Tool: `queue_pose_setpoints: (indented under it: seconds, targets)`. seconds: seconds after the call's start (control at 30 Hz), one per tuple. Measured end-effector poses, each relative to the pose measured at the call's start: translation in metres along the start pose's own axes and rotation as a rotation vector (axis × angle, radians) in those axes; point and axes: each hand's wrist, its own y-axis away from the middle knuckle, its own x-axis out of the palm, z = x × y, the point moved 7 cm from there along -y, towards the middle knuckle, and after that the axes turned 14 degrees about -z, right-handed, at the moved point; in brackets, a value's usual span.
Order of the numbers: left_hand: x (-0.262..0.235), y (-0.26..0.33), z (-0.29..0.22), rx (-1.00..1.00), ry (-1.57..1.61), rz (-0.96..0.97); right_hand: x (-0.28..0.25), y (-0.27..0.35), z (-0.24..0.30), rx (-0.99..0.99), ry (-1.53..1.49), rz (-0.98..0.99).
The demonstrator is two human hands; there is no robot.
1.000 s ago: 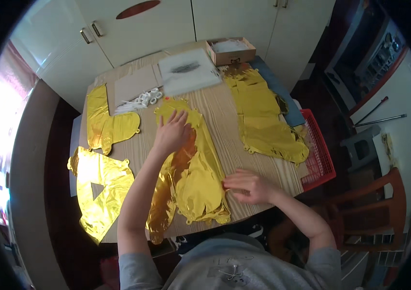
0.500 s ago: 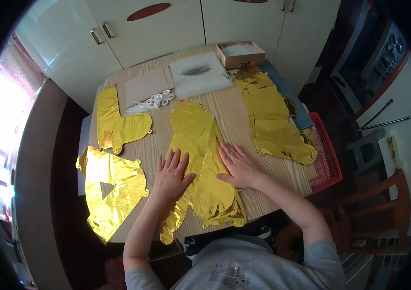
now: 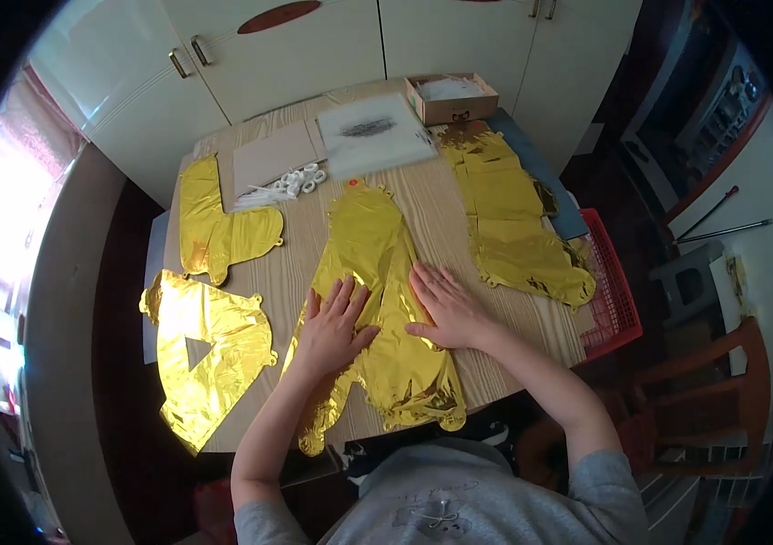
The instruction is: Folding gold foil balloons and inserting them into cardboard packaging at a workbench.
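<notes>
At the frame's centre, the left hand had come down the gold foil on the worktop; like the right hand, it lay flat, fingers spread, the foil seemingly smoother.

Bare left hand: palm down, flat, back showing; fingers extended forward, slightly spread; thumb out toward right. Bare right hand: palm down, flat; fingers angled forward-left, thumb pointing left. Thumb tips face each other, apart. Bare left forearm rises steeply; bare right forearm slants in from lower right, elbow bent outward.
</notes>
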Motion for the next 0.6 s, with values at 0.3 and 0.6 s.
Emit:
queue_pose_setpoints:
  seconds: [0.3, 0.6]
  targets:
    - [0.002, -0.01, 0.012, -0.06, -0.09, -0.048, -0.057, 0.074, 0.027, -0.03, -0.28, -0.343]
    - [0.008, -0.017, 0.024, -0.069, 0.008, -0.027, -0.057, 0.149, 0.034, 0.042, -0.283, -0.368]
